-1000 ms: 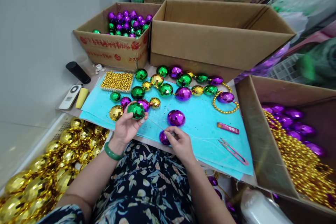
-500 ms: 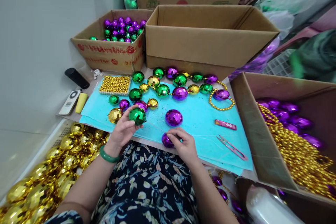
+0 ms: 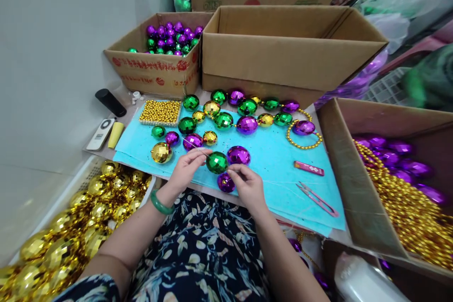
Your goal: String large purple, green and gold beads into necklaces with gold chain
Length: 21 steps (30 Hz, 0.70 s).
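A large faceted green bead [image 3: 216,163] hangs between my hands, just above the blue cloth. My left hand [image 3: 187,170], with a green bangle at the wrist, pinches a thin clear thread [image 3: 191,143] at the bead's left end. At its right end my right hand [image 3: 249,188] has thumb and forefinger pressed together, seemingly on the same thread, which is hard to see there. Close by lie a big purple bead [image 3: 238,155] and a smaller purple bead [image 3: 225,182], partly covered by my right fingers. A gold bead [image 3: 161,152] rests left of my left hand.
Strung beads [image 3: 247,125] cross the back of the blue cloth [image 3: 269,160]. A tray of small gold beads [image 3: 160,112] sits back left. Thread snips [image 3: 317,199] and a pink lighter-like object [image 3: 309,168] lie right. Cardboard boxes [image 3: 290,56] stand behind; gold balls [image 3: 99,210] fill a crate left.
The green bead has moved right, from my left hand's grasp to between both hands. My left hand has shifted right and now pinches at the bead's left end. The view has shifted slightly.
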Available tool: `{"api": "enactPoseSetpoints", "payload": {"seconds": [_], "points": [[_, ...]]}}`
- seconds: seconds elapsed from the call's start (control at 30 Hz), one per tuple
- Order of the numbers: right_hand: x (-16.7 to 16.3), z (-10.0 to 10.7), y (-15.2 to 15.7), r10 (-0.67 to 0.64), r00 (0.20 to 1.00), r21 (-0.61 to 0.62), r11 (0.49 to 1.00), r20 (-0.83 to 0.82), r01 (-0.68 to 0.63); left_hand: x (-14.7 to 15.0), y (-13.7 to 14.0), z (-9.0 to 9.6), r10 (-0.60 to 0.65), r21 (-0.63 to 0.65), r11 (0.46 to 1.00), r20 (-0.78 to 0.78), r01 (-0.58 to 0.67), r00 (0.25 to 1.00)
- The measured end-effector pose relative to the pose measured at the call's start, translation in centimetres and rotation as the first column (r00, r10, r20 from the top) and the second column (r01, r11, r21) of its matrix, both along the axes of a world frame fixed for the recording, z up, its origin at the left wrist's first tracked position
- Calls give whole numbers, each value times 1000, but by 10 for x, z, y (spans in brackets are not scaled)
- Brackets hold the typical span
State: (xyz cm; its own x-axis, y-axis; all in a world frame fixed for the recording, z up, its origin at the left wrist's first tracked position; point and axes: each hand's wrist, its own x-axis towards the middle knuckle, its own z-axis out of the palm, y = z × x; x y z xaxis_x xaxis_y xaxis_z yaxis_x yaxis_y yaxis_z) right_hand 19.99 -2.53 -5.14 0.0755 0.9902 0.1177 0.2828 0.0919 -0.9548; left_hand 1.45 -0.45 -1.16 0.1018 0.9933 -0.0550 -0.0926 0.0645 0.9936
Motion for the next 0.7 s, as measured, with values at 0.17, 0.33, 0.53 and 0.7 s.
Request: {"api": "enactPoseSetpoints", "payload": {"seconds": [0.17, 0.33, 0.53, 0.7], "points": [[2, 20, 12, -38, 989, 139, 990, 146, 18, -1, 8, 9, 152, 147, 980, -112, -135, 982], [-17, 52, 19, 125, 982, 184, 971, 139, -149, 1, 3, 26, 117, 227, 970, -122, -87, 986], [-32, 47, 39, 291, 953, -28, 955, -80, -294, -4, 13, 43, 161, 266, 950, 25, -161, 987], [-34, 44, 39, 184, 982, 21, 983, -49, -183, -14, 6, 10, 32, 120, 993, -95, -21, 995]]}}
